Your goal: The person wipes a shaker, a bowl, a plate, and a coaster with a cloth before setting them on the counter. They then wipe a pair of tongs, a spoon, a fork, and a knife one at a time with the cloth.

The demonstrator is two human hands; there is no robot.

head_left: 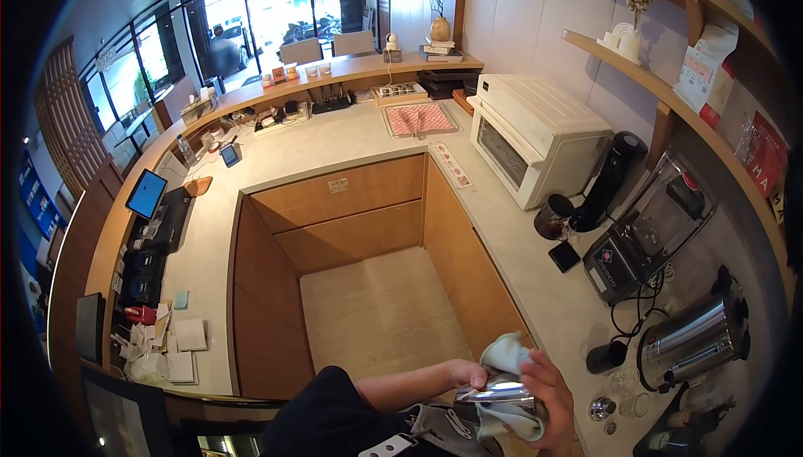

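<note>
My left hand (470, 375) is closed on a shiny metal cup (502, 392), its thumb on top of the metal. On the other side, my right hand (549, 398) has its fingers wrapped round a pale green cloth (507, 353), which lies around and beneath the metal cup. Both hands are close together in front of my body, near the edge of the right counter (544, 306). The cup's far end is hidden by the cloth and fingers.
Along the right counter stand a white oven (539, 135), a blender (648, 239), a metal urn (698, 342), a black cup (606, 358) and small glasses (634, 405). The left counter holds a tablet (146, 194) and papers (191, 335). A wooden shelf (661, 81) overhangs the right.
</note>
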